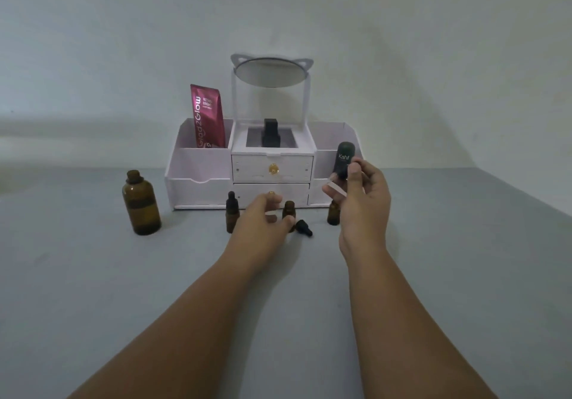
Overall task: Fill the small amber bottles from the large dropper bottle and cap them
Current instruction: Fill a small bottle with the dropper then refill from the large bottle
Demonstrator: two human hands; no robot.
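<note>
The large amber bottle stands uncapped at the left. My right hand pinches its dropper, and the glass pipette points left above the table. My left hand is curled around an uncapped small amber bottle, thumb across its front. A loose black dropper cap lies just right of that bottle. A capped small bottle stands to the left of my left hand. Another small bottle is partly hidden behind my right hand.
A white cosmetic organizer with drawers and a mirror stands behind the bottles against the wall. It holds a red sachet and a black bottle. A dark green "Kahf" bottle shows behind my right fingers. The grey table stretches toward me.
</note>
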